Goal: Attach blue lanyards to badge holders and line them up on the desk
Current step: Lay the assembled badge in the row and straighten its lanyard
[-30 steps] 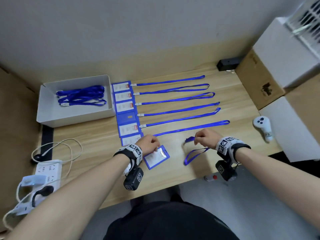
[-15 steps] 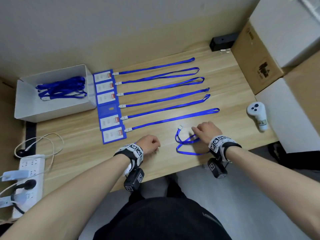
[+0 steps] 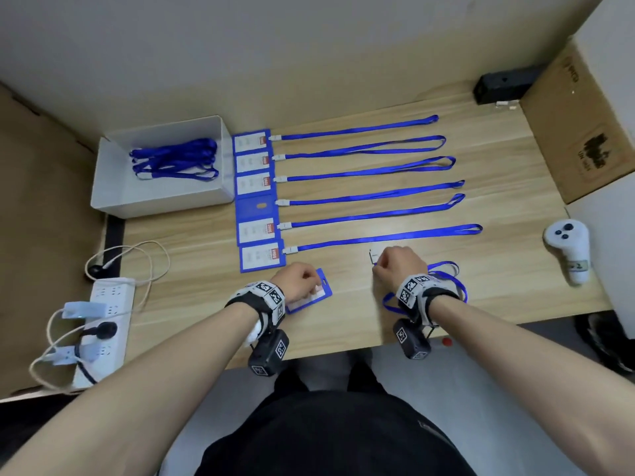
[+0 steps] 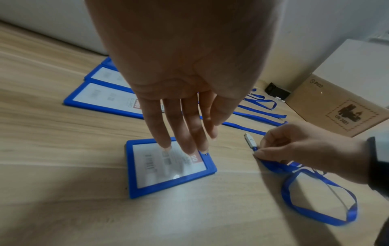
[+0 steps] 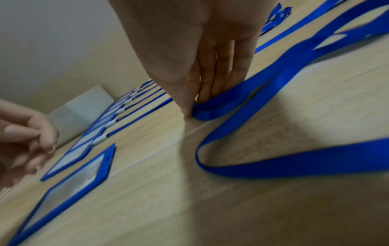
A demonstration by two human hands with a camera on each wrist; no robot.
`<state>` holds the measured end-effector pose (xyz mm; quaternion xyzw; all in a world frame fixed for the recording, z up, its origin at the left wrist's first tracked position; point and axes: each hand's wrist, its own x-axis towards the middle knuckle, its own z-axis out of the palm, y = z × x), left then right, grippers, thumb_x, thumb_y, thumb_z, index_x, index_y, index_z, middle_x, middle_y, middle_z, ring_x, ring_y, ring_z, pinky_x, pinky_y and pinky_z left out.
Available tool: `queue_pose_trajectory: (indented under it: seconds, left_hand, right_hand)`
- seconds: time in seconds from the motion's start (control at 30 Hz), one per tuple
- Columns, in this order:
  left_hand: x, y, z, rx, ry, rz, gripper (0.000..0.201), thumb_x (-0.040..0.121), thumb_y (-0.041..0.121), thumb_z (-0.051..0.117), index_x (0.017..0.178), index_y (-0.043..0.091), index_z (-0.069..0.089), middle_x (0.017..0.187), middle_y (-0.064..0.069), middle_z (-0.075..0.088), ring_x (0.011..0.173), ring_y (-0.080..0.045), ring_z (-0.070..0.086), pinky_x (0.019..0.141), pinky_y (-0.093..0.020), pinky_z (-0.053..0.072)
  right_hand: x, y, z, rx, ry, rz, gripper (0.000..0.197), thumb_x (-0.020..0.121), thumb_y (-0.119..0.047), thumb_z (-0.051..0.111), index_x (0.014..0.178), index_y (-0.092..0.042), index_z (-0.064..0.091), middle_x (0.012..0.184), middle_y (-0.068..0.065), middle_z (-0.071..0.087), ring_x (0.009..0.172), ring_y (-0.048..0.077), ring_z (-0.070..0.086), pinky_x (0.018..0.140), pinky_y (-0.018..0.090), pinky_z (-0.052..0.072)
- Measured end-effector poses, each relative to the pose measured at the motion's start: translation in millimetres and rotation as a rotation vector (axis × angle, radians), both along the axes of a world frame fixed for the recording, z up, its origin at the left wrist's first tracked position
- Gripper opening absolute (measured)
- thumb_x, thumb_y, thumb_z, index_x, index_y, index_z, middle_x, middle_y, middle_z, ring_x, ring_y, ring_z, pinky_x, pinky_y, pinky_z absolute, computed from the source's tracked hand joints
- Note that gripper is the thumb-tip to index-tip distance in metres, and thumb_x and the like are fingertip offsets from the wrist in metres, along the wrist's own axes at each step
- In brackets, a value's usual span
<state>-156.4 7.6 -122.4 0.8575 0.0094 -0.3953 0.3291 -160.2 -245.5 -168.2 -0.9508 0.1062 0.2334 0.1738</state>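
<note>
A loose blue badge holder [image 3: 319, 297] [image 4: 168, 168] [image 5: 69, 179] lies flat near the desk's front edge. My left hand [image 3: 299, 281] [image 4: 185, 146] rests straight fingertips on its clear face. To its right, my right hand [image 3: 398, 266] [image 4: 294, 144] [image 5: 189, 106] pinches a blue lanyard [image 3: 446, 267] [image 4: 271, 166] [image 5: 273, 166] just behind its white clip [image 3: 372, 254] [image 4: 249, 141]. The strap trails in loose loops behind that wrist. Clip and holder are apart. Behind, several holders [image 3: 256, 231] with lanyards [image 3: 371, 197] attached lie in a row.
A white box [image 3: 113, 187] at the back left holds spare lanyards [image 3: 175, 159]. A power strip [image 3: 103, 314] with cables sits at the left edge. To the right lies a white controller [image 3: 568, 249], with a cardboard box [image 3: 580, 132] and a black device [image 3: 501, 85] behind it.
My right hand has shifted its hold toward the lanyard's clip end, and the loops now trail behind the wrist. The left hand stays on the loose badge holder.
</note>
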Motion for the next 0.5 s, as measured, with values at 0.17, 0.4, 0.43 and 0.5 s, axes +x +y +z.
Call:
queue_pose_trajectory:
  seconds: [0.17,0.4,0.43,0.5]
  left_hand:
    - [2,4,2,-0.016,-0.002,0.006,0.021,0.095,0.022,0.052,0.091,0.013,0.071,0.084,0.000,0.073,0.077,-0.020,0.068,0.083,-0.041,0.057]
    - [-2,12,1,-0.013,-0.006,-0.016,0.019,0.094,0.018,0.048,0.095,0.016,0.067,0.085,-0.001,0.073,0.074,-0.017,0.068,0.080,-0.038,0.057]
    - [-2,14,1,-0.004,-0.008,-0.014,0.018,0.093,0.017,0.048,0.096,0.019,0.065,0.082,0.001,0.072,0.073,-0.018,0.068,0.079,-0.038,0.057]
    - [-2,17,2,0.011,-0.004,-0.014,0.019,0.092,0.016,0.047,0.100,0.024,0.062,0.080,0.004,0.071,0.073,-0.018,0.067,0.076,-0.037,0.056]
  right_hand:
    - [-12,7,3,0.023,-0.031,-0.042,0.011,0.079,-0.035,0.060,0.079,-0.025,0.057,0.080,-0.005,0.063,0.078,0.021,0.060,0.061,0.031,0.045]
    - [-4,19,-2,0.074,-0.036,-0.151,0.031,0.075,-0.052,0.069,0.091,-0.027,0.061,0.100,-0.002,0.054,0.097,0.019,0.053,0.072,0.034,0.048]
    - [-3,22,-1,0.101,-0.032,-0.132,0.025,0.075,-0.047,0.070,0.087,-0.026,0.064,0.100,-0.002,0.053,0.097,0.019,0.054,0.071,0.031,0.045]
    - [-5,30,-2,0.211,-0.019,-0.129,0.022,0.074,-0.042,0.076,0.083,-0.024,0.068,0.096,-0.003,0.059,0.088,0.015,0.058,0.068,0.027,0.043]
